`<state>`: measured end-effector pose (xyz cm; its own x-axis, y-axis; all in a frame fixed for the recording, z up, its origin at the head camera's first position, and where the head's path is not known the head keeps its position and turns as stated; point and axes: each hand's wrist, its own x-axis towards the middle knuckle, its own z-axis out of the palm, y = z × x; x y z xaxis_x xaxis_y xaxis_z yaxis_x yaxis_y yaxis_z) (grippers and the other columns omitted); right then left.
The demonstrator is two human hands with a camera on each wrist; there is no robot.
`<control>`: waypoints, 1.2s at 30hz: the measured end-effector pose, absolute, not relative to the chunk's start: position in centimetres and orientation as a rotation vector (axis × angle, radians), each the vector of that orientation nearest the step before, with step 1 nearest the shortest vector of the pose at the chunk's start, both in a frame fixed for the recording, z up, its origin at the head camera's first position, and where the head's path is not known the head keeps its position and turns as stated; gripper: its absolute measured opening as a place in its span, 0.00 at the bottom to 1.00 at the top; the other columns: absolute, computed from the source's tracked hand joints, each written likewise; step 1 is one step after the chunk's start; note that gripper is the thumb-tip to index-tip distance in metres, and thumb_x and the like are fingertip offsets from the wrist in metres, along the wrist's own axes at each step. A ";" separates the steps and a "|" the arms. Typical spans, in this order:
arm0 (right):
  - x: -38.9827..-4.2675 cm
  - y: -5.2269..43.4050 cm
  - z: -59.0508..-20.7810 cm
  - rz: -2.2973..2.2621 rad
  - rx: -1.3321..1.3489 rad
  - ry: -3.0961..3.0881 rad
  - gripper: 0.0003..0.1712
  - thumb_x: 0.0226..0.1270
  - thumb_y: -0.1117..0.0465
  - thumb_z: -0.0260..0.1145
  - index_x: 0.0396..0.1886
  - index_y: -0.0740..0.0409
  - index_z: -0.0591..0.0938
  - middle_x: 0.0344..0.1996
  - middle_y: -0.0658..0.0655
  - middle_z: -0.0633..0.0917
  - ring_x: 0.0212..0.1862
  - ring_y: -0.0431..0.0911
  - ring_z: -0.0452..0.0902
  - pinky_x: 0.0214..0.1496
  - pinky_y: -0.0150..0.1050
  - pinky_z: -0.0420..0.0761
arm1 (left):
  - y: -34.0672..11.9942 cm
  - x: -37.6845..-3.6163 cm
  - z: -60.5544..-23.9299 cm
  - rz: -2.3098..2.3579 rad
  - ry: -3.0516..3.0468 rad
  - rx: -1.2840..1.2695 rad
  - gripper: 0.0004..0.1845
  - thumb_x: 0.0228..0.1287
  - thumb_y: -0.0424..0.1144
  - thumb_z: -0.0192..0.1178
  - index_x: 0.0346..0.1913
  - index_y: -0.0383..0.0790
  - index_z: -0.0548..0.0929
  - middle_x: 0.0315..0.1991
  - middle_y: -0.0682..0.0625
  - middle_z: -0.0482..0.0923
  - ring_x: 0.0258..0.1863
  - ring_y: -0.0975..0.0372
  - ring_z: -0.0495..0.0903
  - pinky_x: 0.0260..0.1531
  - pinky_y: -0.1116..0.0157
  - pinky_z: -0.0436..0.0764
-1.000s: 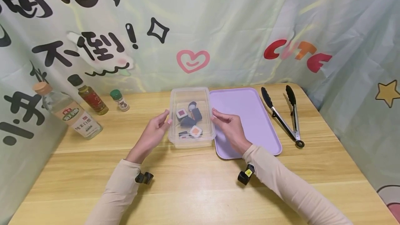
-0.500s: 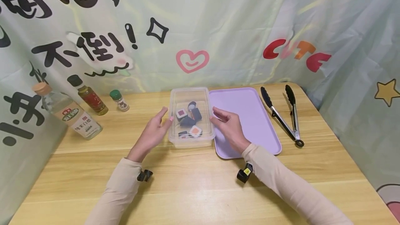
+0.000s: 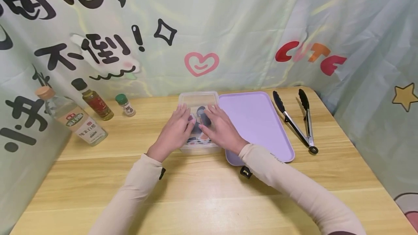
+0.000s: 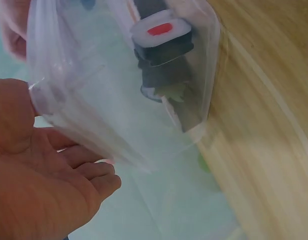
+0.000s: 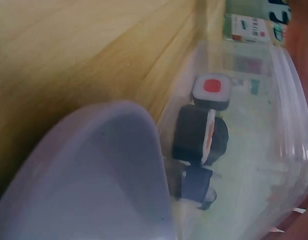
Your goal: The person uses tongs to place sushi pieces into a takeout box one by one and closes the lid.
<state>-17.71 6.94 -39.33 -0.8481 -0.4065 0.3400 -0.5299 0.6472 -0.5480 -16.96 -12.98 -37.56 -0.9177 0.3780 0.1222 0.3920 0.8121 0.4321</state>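
On the wooden table, mid-frame, I see the clear box running away from me; my left hand and right hand lie flat on top, fingers straight, equally near.

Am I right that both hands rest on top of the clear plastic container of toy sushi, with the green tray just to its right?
Not quite: the tray is lilac, not green, as the head view shows. Both the left hand and right hand do rest on the clear plastic container of toy sushi.
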 end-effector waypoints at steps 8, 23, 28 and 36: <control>-17.5 6.6 -39.5 0.877 0.803 -2.743 0.33 0.77 0.50 0.62 0.69 0.72 0.72 0.71 0.71 0.67 0.76 0.65 0.55 0.76 0.63 0.51 | -12.3 -17.0 -38.5 -0.511 -2.968 -0.685 0.29 0.81 0.42 0.45 0.73 0.21 0.62 0.75 0.27 0.54 0.77 0.41 0.49 0.75 0.46 0.51; -17.5 6.7 -40.8 0.829 0.808 -2.723 0.34 0.78 0.49 0.59 0.71 0.70 0.71 0.73 0.70 0.66 0.77 0.62 0.55 0.78 0.57 0.48 | -12.1 -16.9 -39.6 -0.435 -2.939 -0.630 0.30 0.83 0.44 0.40 0.75 0.25 0.61 0.77 0.32 0.54 0.78 0.46 0.50 0.75 0.47 0.51; -17.8 6.9 -40.0 0.818 0.831 -2.742 0.33 0.77 0.49 0.61 0.68 0.71 0.73 0.71 0.71 0.68 0.75 0.62 0.58 0.77 0.58 0.53 | -12.1 -16.9 -38.9 -0.434 -2.968 -0.666 0.30 0.83 0.45 0.41 0.75 0.24 0.61 0.76 0.31 0.54 0.78 0.45 0.50 0.75 0.46 0.51; -20.8 7.3 -38.2 0.738 0.846 -2.829 0.37 0.75 0.48 0.63 0.69 0.74 0.70 0.71 0.75 0.65 0.76 0.64 0.55 0.78 0.51 0.53 | -12.7 -18.9 -37.0 -0.478 -3.036 -0.701 0.31 0.79 0.43 0.47 0.73 0.21 0.62 0.76 0.29 0.54 0.78 0.41 0.48 0.74 0.44 0.50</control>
<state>-20.77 7.32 -38.25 -0.8411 -0.4916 0.2256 -0.5392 0.7286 -0.4224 -18.93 -12.67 -36.96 -0.9010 0.4300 0.0570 0.4267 0.8550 0.2947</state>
